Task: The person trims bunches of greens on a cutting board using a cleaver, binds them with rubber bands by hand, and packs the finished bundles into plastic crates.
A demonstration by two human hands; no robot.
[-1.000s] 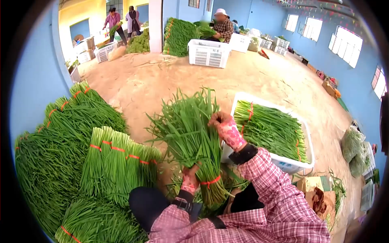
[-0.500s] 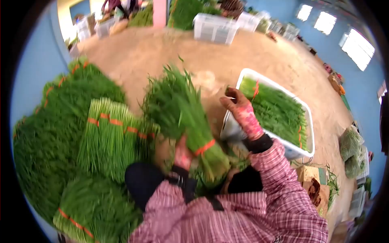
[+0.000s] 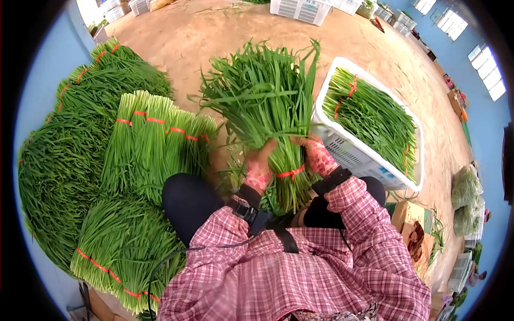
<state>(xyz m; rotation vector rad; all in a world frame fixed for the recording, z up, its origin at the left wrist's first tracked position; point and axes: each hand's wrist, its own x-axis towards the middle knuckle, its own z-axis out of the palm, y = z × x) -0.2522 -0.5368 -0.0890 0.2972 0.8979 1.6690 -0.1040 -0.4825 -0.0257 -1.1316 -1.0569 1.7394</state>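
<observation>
A bundle of garlic chives (image 3: 262, 91) stands tilted up between my knees, its leafy tops spread toward the floor ahead. An orange-red band (image 3: 289, 173) wraps its lower stems. My left hand (image 3: 259, 165) is closed around the bundle's left side, just above the band. On the opposite side my right hand (image 3: 318, 154) grips it too, its fingers partly hidden by leaves. Both wrists wear pink patterned coverings. To the right of my right hand stands a white plastic crate (image 3: 353, 152) with banded chives (image 3: 375, 123) lying in it.
Banded chives (image 3: 155, 144) are piled at my left, with more stacks (image 3: 123, 246) beside my left knee and along the blue wall (image 3: 48, 80). A cardboard box (image 3: 409, 219) sits at my right. Another white crate (image 3: 301, 9) stands across the brown floor (image 3: 209, 32).
My right hand has moved from beside the crate down to the bundle and closed on it. The bundle has come more upright, its leaves fanned out. The view has tipped downward.
</observation>
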